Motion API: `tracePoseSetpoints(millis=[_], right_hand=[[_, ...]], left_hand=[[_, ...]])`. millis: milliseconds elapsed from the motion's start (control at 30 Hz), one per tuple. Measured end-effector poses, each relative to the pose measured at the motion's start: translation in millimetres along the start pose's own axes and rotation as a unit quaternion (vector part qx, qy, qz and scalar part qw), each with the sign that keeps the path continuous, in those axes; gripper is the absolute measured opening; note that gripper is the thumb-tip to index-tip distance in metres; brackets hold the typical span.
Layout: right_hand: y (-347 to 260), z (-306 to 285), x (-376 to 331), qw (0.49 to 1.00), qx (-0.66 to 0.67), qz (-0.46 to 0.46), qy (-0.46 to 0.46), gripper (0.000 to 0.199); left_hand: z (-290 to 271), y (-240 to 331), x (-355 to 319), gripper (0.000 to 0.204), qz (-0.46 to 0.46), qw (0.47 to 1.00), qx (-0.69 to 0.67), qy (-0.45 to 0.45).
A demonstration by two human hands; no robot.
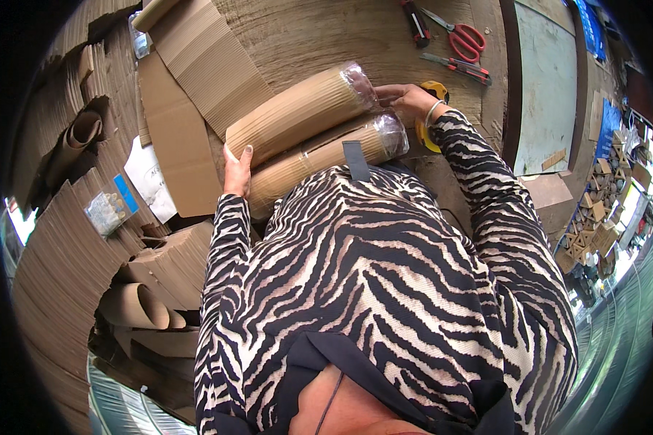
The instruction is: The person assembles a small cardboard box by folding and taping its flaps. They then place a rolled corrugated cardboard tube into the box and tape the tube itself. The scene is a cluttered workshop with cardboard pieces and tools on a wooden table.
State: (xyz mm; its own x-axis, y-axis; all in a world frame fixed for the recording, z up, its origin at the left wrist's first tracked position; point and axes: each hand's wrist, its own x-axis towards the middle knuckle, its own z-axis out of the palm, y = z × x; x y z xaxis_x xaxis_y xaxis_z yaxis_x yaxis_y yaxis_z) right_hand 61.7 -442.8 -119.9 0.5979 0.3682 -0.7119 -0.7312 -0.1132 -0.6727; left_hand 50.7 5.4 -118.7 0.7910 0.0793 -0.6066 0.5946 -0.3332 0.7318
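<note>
Two corrugated cardboard rolls lie side by side against my front, their right ends covered in clear plastic. My left hand (237, 172) grips the left end of the farther cardboard roll (297, 109), its thumb on the near side. At that roll's plastic-covered right end, my right hand (412, 100) presses with extended fingers, so the roll is held between both hands. The nearer cardboard roll (326, 157) rests right below it, close to my left wrist. A dark grey strip (355, 161) lies across its near side. Just beyond my right wrist is a yellow tape measure (435, 90).
Red-handled scissors (466, 43), a red-and-black utility knife (457, 67) and another dark-handled tool (416, 23) lie on the wooden table (305, 36). Flat cardboard sheets (178, 123) are at left, beside tall cardboard stacks (58, 254). A plastic bag (107, 212) sits on a stack.
</note>
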Motion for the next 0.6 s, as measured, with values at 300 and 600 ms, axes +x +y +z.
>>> tracePoseSetpoints(millis=[300, 600], right_hand=[[4, -8, -13, 1.000, 0.013, 0.005, 0.002, 0.060], [-4, -2, -21, 0.997, 0.065, 0.035, 0.030, 0.057]], left_hand=[[10, 1, 5, 0.078, 0.007, 1.000, 0.012, -0.011], [10, 1, 6, 0.080, 0.015, 0.999, 0.027, -0.025]])
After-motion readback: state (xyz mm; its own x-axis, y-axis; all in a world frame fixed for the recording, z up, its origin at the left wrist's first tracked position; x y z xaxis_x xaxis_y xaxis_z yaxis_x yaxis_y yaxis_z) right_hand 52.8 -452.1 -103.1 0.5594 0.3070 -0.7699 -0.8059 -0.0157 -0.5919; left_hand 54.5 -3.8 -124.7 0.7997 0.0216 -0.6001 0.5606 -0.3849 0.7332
